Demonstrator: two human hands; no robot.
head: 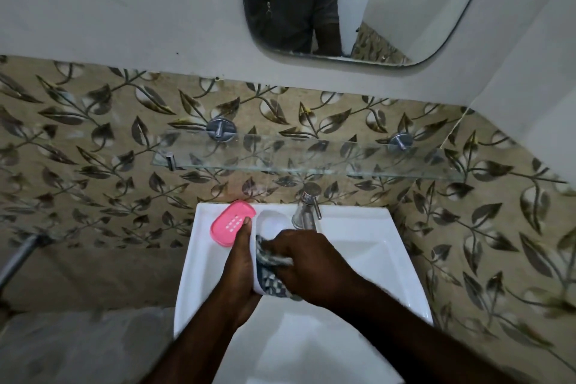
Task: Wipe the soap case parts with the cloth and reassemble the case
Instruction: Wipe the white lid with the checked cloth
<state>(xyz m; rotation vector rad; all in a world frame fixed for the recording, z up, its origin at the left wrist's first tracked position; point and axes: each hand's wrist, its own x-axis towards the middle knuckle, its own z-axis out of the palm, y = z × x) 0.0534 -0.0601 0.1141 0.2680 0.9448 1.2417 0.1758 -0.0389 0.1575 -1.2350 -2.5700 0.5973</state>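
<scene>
While the left hand cups a white soap case half over the washbasin, the right hand presses a patterned cloth inside it. Its pink slotted tray lies on the basin's ledge; both look light, stiff and likely slippery, best gripped along the rims.

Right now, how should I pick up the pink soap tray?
Pinch the pink soap tray by its long edges from above. It lies flat on the sink ledge, slots up, and looks thin. Come from its far left end; the left hand crowds the near side.

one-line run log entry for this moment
left hand: holds white case part | right hand: wiping with cloth | pink tray: on sink rim
</scene>
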